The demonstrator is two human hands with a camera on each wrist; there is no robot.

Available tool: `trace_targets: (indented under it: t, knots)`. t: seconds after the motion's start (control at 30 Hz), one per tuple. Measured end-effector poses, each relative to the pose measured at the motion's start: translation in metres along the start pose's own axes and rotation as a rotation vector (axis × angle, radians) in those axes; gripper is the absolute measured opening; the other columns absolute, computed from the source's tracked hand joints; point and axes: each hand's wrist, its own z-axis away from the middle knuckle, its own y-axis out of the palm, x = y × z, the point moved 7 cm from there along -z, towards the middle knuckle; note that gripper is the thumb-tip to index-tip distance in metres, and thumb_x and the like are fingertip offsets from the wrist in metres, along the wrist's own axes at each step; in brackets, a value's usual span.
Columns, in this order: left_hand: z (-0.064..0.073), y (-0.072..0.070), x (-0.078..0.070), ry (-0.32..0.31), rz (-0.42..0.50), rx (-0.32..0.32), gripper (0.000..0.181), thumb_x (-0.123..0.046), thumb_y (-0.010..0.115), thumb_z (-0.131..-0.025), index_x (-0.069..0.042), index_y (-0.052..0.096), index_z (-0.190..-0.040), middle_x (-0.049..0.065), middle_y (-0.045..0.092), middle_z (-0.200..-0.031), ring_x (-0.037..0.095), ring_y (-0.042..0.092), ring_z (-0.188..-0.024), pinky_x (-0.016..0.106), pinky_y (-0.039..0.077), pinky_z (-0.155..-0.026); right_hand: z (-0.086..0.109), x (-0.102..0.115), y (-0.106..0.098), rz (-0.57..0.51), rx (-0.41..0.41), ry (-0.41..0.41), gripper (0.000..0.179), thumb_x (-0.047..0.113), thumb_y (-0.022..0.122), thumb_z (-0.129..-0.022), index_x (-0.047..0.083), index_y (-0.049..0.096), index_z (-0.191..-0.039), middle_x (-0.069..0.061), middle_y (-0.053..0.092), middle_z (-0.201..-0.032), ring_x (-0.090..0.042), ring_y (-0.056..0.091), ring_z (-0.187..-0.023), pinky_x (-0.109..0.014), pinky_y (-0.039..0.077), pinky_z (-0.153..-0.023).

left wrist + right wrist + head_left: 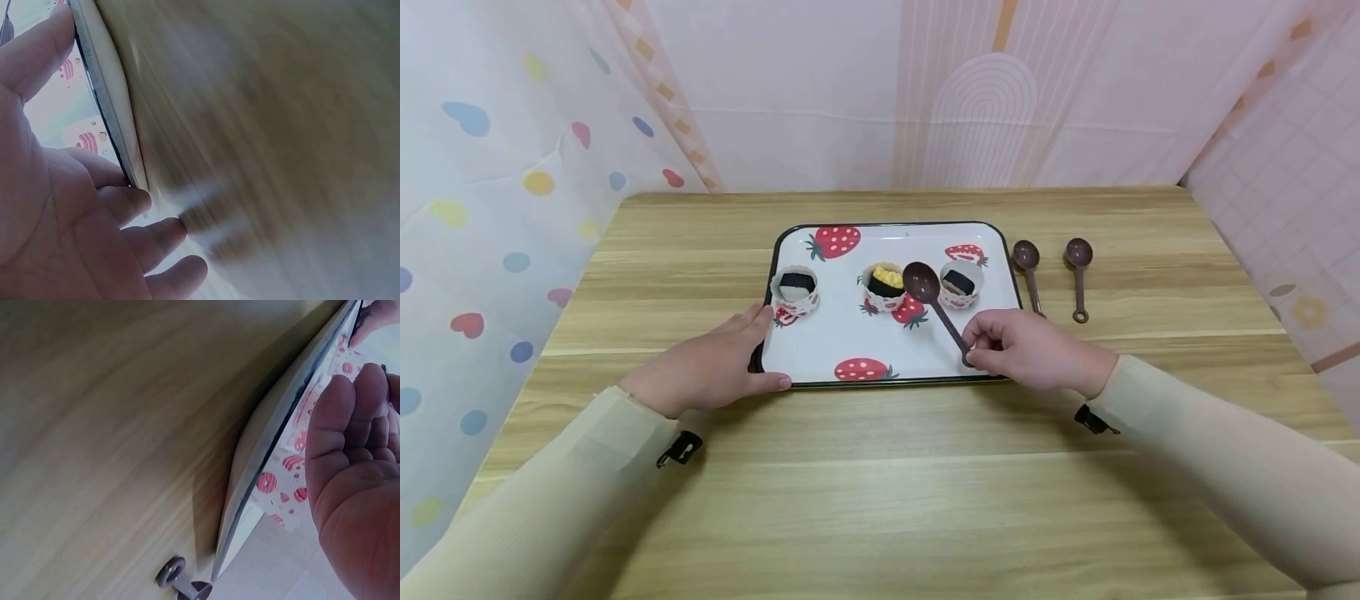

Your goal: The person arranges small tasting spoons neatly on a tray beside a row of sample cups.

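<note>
My right hand [1037, 348] pinches the handle end of a brown measuring spoon [922, 284] over the right part of a white strawberry-print tray [820, 346]. The spoon's bowl appears between two paper cups; whether it touches the tray I cannot tell. My left hand [715, 362] rests at the tray's front left corner, fingers fairly straight along its side and thumb at the front rim. On the tray, paper cups hold small sushi pieces: a white one with a black band [797, 287] at left, a yellow-topped one [886, 282] in the middle, a black-topped one [958, 282] at right.
Right of the tray, two more brown spoons lie on the wooden table, one close to the rim [1027, 265] and one farther right [1079, 275]. A patterned curtain [820, 100] hangs behind the table [880, 492] and along its sides.
</note>
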Motion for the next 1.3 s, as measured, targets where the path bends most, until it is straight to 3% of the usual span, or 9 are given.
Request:
trace_targets:
  t: [0.63, 1.3]
  knots:
    - [-0.001, 0.002, 0.002, -0.001, 0.0, 0.018, 0.118, -0.072, 0.062, -0.094, 0.004, 0.009, -0.167, 0.028, 0.012, -0.174, 0.05, 0.016, -0.16, 0.064, 0.024, -0.127, -0.015, 0.016, 0.014, -0.027, -0.004, 0.004, 0.004, 0.012, 0.067, -0.1, 0.01, 0.07, -0.103, 0.003, 0.063, -0.074, -0.014, 0.051, -0.066, -0.026, 0.041, -0.058]
    - [-0.003, 0.002, 0.002, -0.002, -0.012, 0.024, 0.118, -0.071, 0.064, -0.094, 0.004, 0.009, -0.167, 0.028, 0.015, -0.174, 0.051, 0.018, -0.159, 0.065, 0.025, -0.126, -0.034, 0.034, 0.021, -0.054, -0.034, 0.072, 0.008, 0.014, 0.066, -0.101, 0.011, 0.07, -0.108, -0.001, 0.064, -0.075, -0.017, 0.051, -0.063, -0.027, 0.037, -0.054]
